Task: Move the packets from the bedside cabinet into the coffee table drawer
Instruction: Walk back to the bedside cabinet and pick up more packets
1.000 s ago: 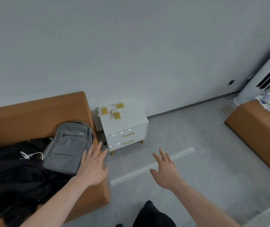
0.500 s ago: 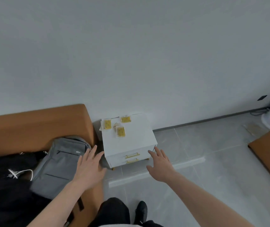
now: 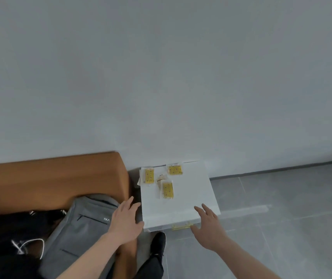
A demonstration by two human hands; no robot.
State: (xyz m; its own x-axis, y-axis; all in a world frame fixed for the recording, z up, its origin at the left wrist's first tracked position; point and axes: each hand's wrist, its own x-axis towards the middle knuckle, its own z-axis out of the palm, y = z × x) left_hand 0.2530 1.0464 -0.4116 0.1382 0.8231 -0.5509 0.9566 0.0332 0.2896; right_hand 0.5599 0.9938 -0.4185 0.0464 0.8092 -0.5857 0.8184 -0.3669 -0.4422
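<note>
Your left hand (image 3: 125, 222) and right hand (image 3: 209, 224) hover with fingers spread and holding nothing at the near corners of the white bedside cabinet (image 3: 193, 196), while the three yellow packets (image 3: 167, 190) lie toward its far left, beside the orange sofa (image 3: 50, 184).

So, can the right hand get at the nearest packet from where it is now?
Probably yes: the right hand is open at the cabinet's front edge, and only bare white top lies between it and that packet.
</note>
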